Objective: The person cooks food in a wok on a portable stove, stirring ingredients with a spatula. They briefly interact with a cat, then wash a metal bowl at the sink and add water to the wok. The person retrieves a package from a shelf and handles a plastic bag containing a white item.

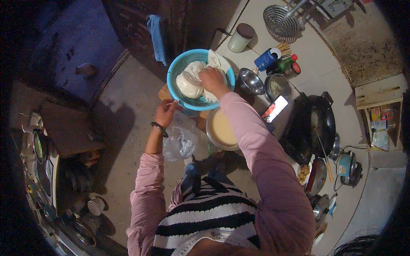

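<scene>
A light-blue plastic colander basket (171,86) stands before me with white dough-like lumps (189,84) in it and a white cloth (220,60) along its right side. My right hand (213,80) reaches into the basket, over the lumps and cloth; its fingertips are partly hidden, so any grip is unclear. My left hand (167,112) is at the basket's lower left rim, fingers bent; whether it grips the rim cannot be told. Below the basket is a metal bowl of pale yellowish liquid (223,128), partly covered by my right sleeve. A clear plastic bag (181,142) lies below my left hand.
A small steel bowl (252,81), a lit phone (276,108), a blue box (267,60), bottles and a lidded jar (241,37) stand on the tiled counter at right. Farther right is a black wok (323,124). A blue cloth (157,40) hangs at upper left.
</scene>
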Demonstrator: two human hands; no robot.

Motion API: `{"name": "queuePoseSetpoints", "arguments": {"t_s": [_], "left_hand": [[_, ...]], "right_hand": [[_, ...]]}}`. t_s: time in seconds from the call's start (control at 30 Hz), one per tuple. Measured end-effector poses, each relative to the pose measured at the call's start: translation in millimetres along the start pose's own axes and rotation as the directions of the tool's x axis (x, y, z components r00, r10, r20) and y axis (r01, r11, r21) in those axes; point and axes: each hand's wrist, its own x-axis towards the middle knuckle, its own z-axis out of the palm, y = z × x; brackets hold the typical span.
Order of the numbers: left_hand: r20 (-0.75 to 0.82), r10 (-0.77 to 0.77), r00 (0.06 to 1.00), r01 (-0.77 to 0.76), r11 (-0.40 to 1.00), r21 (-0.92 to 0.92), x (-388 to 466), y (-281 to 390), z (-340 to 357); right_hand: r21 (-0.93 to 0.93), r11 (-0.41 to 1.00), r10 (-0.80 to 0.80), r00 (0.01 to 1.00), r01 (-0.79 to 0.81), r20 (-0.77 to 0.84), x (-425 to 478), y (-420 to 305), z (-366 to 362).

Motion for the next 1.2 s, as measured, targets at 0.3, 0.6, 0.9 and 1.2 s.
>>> {"name": "queuePoseSetpoints", "arguments": {"t_s": [0.3,0.6,0.9,1.2], "left_hand": [[-0.076,0.138,0.988,-0.135,0.99,0.043,39.2,-32.2,15.5],[-0.05,0.047,0.998,-0.049,0.998,-0.044,17.8,7.2,16.7],[-0.084,0.167,0.982,-0.151,0.975,0.166,28.0,-21.9,-0.9],[0.066,0.325,0.943,-0.245,0.549,0.799,17.9,100.6,-8.6]], "right_hand": [[0.877,0.479,0.364,0.9,0.038,-0.238,9.6,67.7,-72.5],[0.735,0.677,0.161,0.967,0.037,-0.197,4.4,23.6,-93.3],[-0.061,0.971,0.238,0.945,-0.23,0.222,-22.3,-11.6,-54.2],[0.63,0.773,0.25,0.95,-0.081,-0.185,1.8,35.0,-105.7]]}}
